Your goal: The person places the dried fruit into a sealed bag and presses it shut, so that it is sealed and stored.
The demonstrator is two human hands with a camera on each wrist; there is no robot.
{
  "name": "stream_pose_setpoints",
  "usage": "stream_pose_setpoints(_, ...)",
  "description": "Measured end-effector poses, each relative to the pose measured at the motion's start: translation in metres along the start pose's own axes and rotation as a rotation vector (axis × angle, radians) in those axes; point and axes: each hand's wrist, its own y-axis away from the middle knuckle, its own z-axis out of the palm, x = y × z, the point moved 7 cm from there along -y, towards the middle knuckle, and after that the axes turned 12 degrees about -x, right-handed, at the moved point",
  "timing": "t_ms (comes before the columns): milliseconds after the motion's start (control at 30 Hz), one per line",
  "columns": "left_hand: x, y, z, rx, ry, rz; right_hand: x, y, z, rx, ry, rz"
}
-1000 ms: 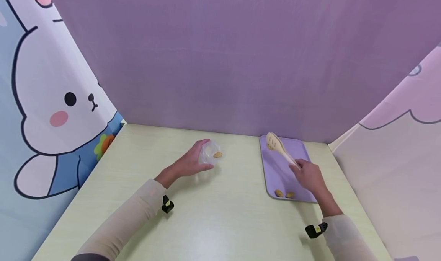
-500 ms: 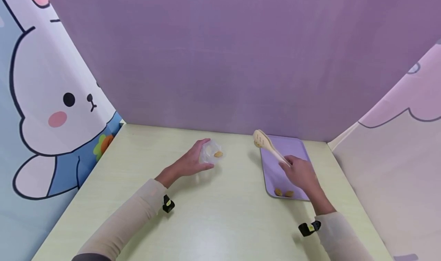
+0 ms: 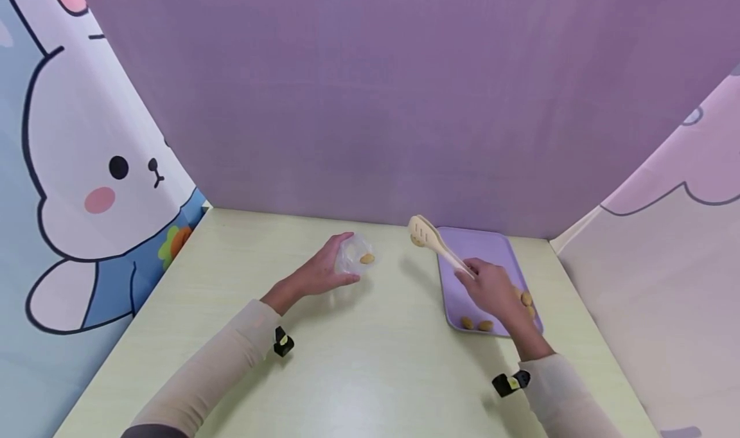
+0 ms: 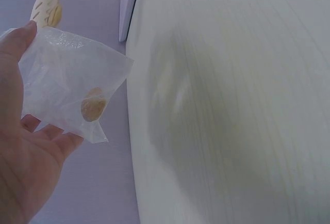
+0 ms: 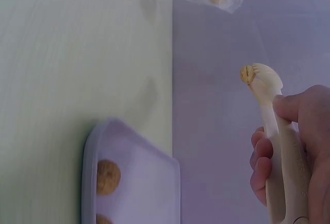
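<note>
My left hand [image 3: 317, 273] holds a clear plastic bag [image 4: 56, 72], its thumb and fingers spread around the mouth. Low in the bag lies a walnut [image 4: 93, 106]; the right wrist view shows two brown lumps inside it. My right hand [image 3: 491, 290] grips cream slotted tongs [image 3: 442, 248] by the handles. A walnut [image 5: 247, 74] is pinched between the tongs' heads, raised above the table to the right of the bag. Below my right hand, the lilac tray [image 3: 453, 277] bears several walnuts [image 3: 476, 324] along its near and right edges, partly hidden by the forearm.
The pale wooden table [image 3: 358, 367] ends at a purple back panel [image 3: 370, 104]. A rabbit-printed cloth [image 3: 87, 136] hangs on the left, and a pink and white one [image 3: 665, 264] on the right. Each wrist wears a small black camera.
My right hand has moved left with the tongs and walnut, from over the tray toward the bag. More walnuts at the tray's right edge have come into view. The left hand stays in place.
</note>
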Motion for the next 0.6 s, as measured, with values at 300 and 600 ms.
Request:
stream_pose_setpoints(300, 0.001, 0.000, 0.001, -0.008, 0.005, 0.006, -0.019, -0.002, 0.008, -0.011, 0.014, -0.050)
stream_pose_setpoints(600, 0.000, -0.002, 0.003, -0.013, 0.021, -0.003, -0.035, -0.003, 0.013, -0.028, 0.007, -0.069)
